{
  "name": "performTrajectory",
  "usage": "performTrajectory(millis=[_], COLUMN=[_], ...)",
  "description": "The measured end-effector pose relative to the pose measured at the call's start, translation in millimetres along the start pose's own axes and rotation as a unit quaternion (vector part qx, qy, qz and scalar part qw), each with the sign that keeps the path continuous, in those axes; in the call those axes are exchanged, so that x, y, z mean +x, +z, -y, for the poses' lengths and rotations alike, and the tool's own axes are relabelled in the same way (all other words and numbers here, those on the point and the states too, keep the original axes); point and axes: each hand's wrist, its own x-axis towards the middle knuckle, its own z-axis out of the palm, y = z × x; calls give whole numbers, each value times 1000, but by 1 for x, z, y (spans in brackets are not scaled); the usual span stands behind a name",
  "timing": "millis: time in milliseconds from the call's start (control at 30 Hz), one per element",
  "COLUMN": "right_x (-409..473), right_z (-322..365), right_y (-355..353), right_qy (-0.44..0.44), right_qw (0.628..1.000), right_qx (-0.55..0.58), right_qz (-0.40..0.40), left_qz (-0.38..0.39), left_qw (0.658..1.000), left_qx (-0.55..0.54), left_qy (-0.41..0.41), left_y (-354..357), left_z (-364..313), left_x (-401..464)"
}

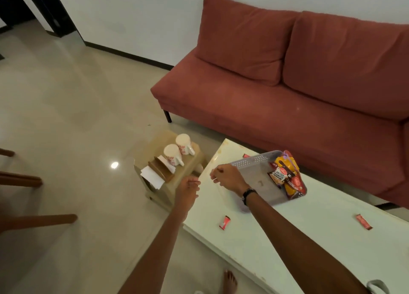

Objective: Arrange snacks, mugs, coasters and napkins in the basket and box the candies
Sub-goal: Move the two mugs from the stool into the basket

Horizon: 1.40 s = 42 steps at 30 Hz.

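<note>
Standing on the side table (190, 160), the two mugs (177, 150) are rigid, breakable ceramic; grasp each by its handle. Left hand (188, 188) and right hand (228, 178) hover half-curled; any held object cannot be made out.

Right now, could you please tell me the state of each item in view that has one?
basket: on the white table, snack packets bunched at its right end, the rest bare.
two mugs: upside down on the small side table, outside the basket.
napkins: on the side table, not yet packed.
three red candies: loose on the white table.
left hand: fingers curled; contents unclear.
right hand: by the basket's near-left corner; grip unclear.
</note>
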Motion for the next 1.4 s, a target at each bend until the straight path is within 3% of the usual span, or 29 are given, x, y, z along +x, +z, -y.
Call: performTrajectory(millis=[200, 600, 867, 1033, 1133, 1400], right_x=[90, 288, 332, 351, 358, 338], right_z=[5, -39, -62, -75, -81, -87], right_y=[41, 131, 149, 157, 161, 157], right_qy=[43, 70, 51, 24, 7, -3], right_qw=[999, 994, 995, 995, 997, 991], right_qx=[-21, -20, 0, -4, -2, 90], right_qz=[16, -86, -90, -98, -83, -100], left_qz=[-18, -68, -140, -172, -160, -147], left_qw=[998, 992, 986, 965, 969, 987], left_qx=[-4, 26, -49, -145, -127, -67], left_qy=[-54, -100, -77, -133, -136, -23], left_y=[-19, 6, 16, 14, 13, 10], left_z=[27, 106, 115, 114, 120, 123], left_x=[89, 272, 307, 327, 336, 337])
